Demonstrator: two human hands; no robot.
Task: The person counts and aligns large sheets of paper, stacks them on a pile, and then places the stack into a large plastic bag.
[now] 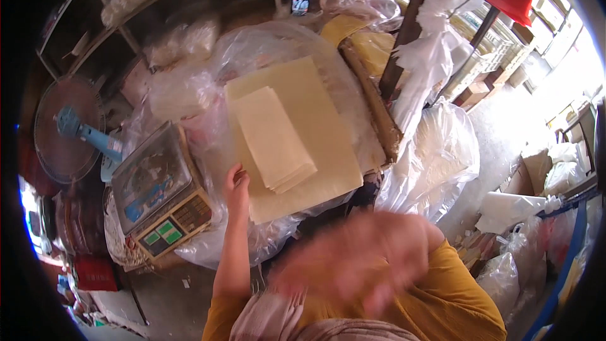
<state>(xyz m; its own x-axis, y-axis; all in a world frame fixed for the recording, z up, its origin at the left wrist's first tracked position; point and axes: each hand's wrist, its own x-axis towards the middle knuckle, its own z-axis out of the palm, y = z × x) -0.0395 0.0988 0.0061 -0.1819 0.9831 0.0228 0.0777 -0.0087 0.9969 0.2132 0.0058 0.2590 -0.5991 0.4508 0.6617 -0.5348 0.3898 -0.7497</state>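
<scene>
A stack of tan paper pieces [271, 136], long and narrow like flat paper bags, lies on a larger yellowish-brown sheet [328, 145]. Their lower edges are slightly fanned. Beside the sheet's left edge is my left hand [238, 180], its fingers curled in; whether they grip anything is hidden. My right hand [338, 259] is smeared by motion in front of my body, below the sheet's near edge. Its fingers cannot be made out, nor whether it holds anything. Clear plastic wrapping [265, 44] spreads under and around the sheet.
Left of the sheet stands a weighing scale [158, 189] with green displays, and beyond it a blue fan [79, 127]. A lit phone [300, 1] stands at the back. On the right are a dark post [407, 38] and a large clear plastic bag [435, 158].
</scene>
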